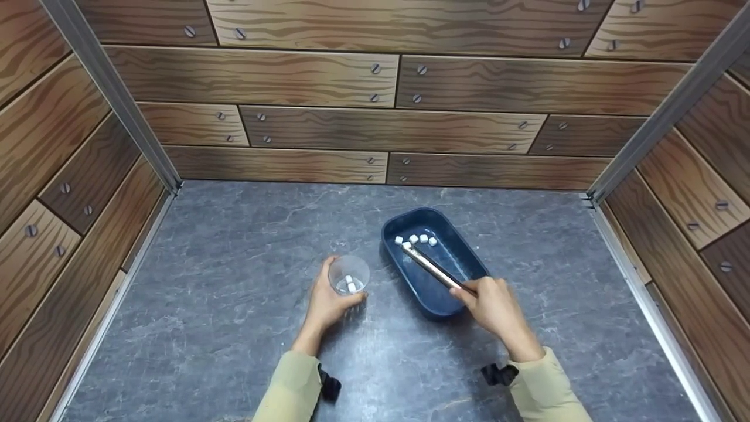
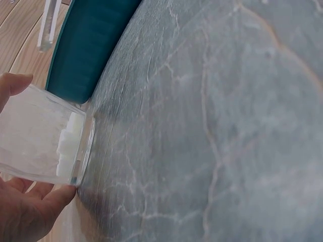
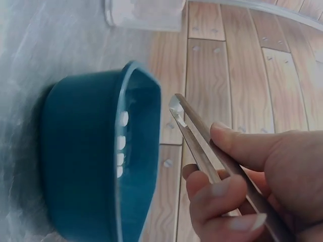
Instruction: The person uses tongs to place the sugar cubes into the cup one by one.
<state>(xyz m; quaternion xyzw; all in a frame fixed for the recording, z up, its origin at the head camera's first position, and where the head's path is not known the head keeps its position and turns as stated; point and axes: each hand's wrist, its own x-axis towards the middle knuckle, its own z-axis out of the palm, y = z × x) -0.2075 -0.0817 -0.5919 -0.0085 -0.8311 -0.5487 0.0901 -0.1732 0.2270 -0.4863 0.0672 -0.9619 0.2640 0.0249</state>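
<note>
My left hand (image 1: pixel 329 302) holds a clear cup (image 1: pixel 350 265) upright on the floor surface, thumb on one side and fingers on the other. Small white cubes (image 2: pixel 69 143) lie at the bottom of the cup. With thumb and fingers my right hand (image 1: pixel 495 305) grips metal tongs (image 1: pixel 432 266), which slant over a dark blue bin (image 1: pixel 436 310). At the tongs' tips, brought close together, a white cube (image 3: pixel 176 105) sits above the bin's rim in the right wrist view. Several more white cubes (image 1: pixel 423 238) lie inside the bin toward its far end.
Grey marbled flooring (image 1: pixel 234 252) spreads under the cup and bin. Wood-patterned panels (image 1: pixel 328 126) form the back and side walls, with metal corner posts (image 1: pixel 111 88) at the edges. The bin stands just right of the cup, a narrow gap between them.
</note>
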